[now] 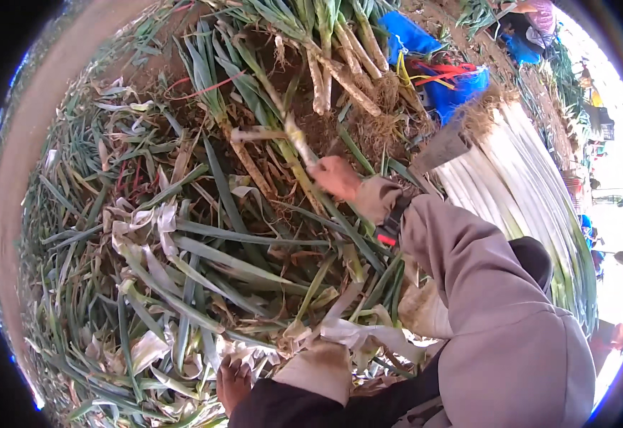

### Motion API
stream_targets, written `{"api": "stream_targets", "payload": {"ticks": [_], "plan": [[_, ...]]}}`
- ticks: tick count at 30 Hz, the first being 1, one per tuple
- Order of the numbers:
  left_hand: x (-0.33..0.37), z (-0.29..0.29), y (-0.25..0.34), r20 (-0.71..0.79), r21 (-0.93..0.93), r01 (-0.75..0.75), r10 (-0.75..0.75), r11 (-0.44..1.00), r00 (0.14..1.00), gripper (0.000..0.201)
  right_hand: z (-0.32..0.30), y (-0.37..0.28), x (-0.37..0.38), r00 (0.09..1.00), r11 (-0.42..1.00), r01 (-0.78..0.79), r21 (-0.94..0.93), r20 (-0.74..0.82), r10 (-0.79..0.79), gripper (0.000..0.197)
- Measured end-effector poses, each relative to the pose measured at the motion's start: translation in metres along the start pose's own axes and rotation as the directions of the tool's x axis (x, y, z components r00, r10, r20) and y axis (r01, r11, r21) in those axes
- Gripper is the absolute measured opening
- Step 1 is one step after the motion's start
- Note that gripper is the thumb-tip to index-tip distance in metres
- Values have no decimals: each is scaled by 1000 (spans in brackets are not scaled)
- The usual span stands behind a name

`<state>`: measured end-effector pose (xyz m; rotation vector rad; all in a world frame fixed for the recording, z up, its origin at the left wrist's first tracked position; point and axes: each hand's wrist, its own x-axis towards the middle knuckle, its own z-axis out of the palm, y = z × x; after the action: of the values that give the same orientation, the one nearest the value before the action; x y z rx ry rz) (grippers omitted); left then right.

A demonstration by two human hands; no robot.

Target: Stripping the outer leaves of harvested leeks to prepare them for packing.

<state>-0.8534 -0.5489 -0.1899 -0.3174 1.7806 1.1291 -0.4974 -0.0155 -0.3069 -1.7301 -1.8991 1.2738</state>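
1. White, stripped leeks point(518, 171) lie stacked at the right, roots at the upper end; judge this portion done.
2. Soiled leeks point(354, 64), leaves and roots attached, lie at the top; judge these left to clean.
3. Right hand point(336, 178): fingers grasp a pale stalk point(301, 143), slightly blurred, above the centre ground. Cleaning of this piece appears unfinished.
4. Left hand point(234, 384): positioned low, beside loose leaves point(204, 250); whether its fingers grasp anything cannot be told.
5. Edges: a flat grey panel point(436, 148) lies between the right hand and the stack; a blue container point(465, 93) with red straps sits beyond.
6. Room: bare soil point(329, 135) offers limited space near the right hand; tangled leaves crowd the left side.
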Motion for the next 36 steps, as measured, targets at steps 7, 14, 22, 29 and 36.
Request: {"api": "stream_targets", "payload": {"ticks": [7,14,22,29,36], "plan": [[-28,-21,83,469,616,-649,454,447,758,59,17,-251,-237,901,699,92,709,239,-361,36],[-112,28,226,749,-32,-367,265,930,607,85,-62,-364,-459,721,644,89,760,397,-568,39],[-260,109,190,819,-303,-84,305,949,486,78,-184,-345,-581,609,778,419,468,491,-623,38],[-233,139,157,660,-585,-11,484,811,575,53,-212,-286,-633,390,661,748,65,763,-516,26],[-233,128,219,371,-764,-229,701,603,608,29,-180,-160,-567,570,540,769,-341,748,-339,23]]}}
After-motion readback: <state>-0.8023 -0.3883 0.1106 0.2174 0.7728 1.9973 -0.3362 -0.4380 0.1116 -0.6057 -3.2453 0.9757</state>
